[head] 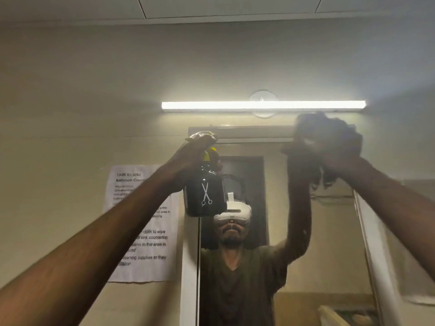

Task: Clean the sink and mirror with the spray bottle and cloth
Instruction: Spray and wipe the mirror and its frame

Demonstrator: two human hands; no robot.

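Left hand [197, 149] is up high, wrapped round the neck of a glossy black spray bottle with a yellow trigger collar and a white scissors logo [204, 196], held right in front of the mirror's upper left corner. Right hand [339, 147] is clamped on a bunched dark cloth [315, 135], pressed up at the top edge of the tall wall mirror [294, 231] near its pale frame. It's pretty blurry there, so I can't make out the fingers properly.

There's only the one head view. My guess is we're mid-way through the mirror part, with the cloth working along the top strip. The glass looks hazy and smeary lower down, so there's probably more wiping left. The sink isn't in view at all, so there's no telling if it's done.

The bottle looks smooth and rigid, and I can't see a liquid level through the dark plastic. A lit tube light [263, 105] sits above the mirror, and a printed paper notice [150, 250] is stuck on the wall to the left.
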